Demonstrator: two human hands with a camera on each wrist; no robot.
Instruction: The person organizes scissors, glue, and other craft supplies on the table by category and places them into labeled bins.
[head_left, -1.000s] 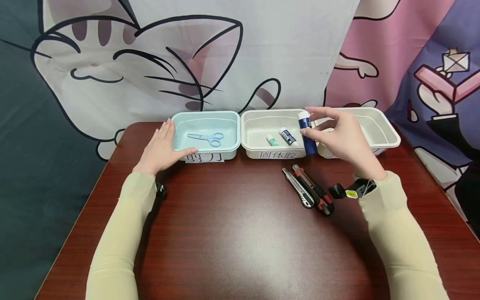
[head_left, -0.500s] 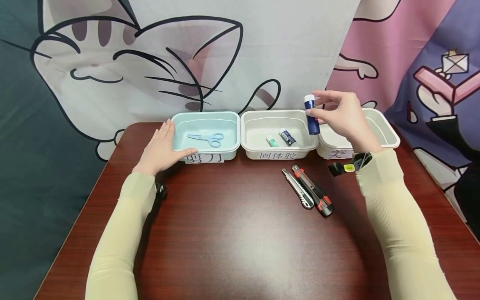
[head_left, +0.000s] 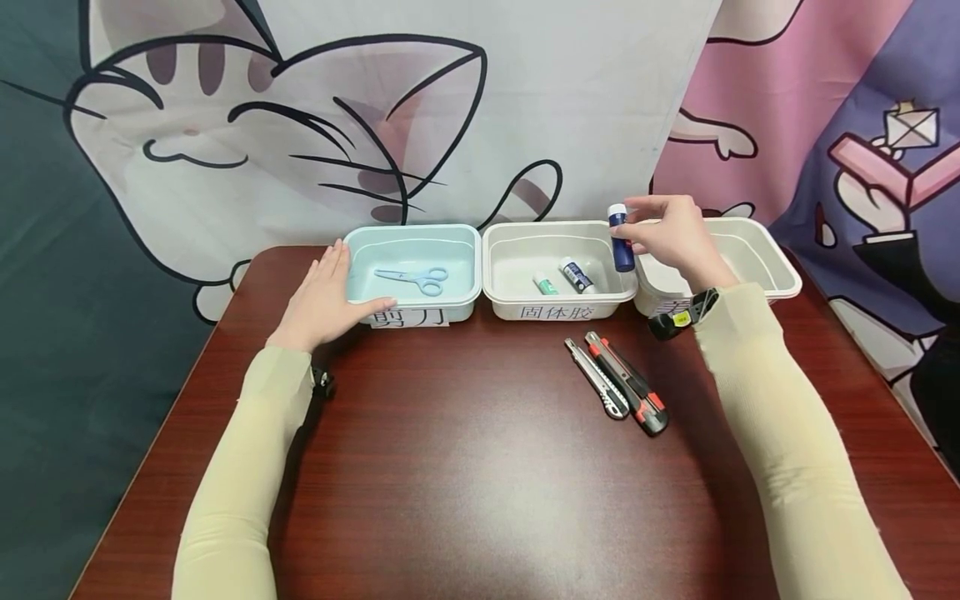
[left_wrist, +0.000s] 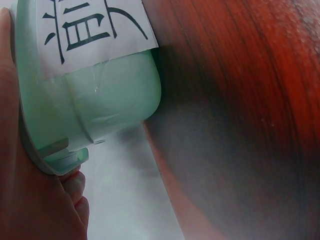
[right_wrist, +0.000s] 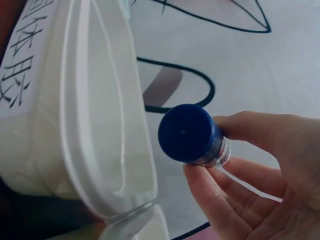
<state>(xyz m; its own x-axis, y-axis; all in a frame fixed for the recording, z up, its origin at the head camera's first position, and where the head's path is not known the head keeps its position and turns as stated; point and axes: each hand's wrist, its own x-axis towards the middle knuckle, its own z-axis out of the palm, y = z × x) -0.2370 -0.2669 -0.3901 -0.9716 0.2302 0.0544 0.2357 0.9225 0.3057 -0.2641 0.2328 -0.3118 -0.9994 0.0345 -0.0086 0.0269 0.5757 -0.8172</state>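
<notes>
My right hand (head_left: 675,233) pinches a dark blue glue stick (head_left: 621,240) with a white cap, upright at the right end of the middle cream box (head_left: 517,296). In the right wrist view the blue base of the glue stick (right_wrist: 185,132) faces the camera, apart from the box wall (right_wrist: 100,125). Two smaller glue sticks lie in that box: a green-and-white one (head_left: 545,284) and a blue-and-white one (head_left: 577,275). My left hand (head_left: 322,296) rests with straight fingers along the left rim of the light blue box (head_left: 465,296), thumb at its front rim.
Light blue scissors (head_left: 416,277) lie in the blue box. A second cream box (head_left: 772,267) stands at the right, partly behind my right hand. Two utility knives, one silver (head_left: 597,379) and one black and red (head_left: 628,383), lie on the brown table (head_left: 450,467). A printed cloth hangs behind.
My right hand rose with the glue stick from the middle box's front right corner, moving slightly back, then came down a little. My left hand and the knives have stayed in place.
</notes>
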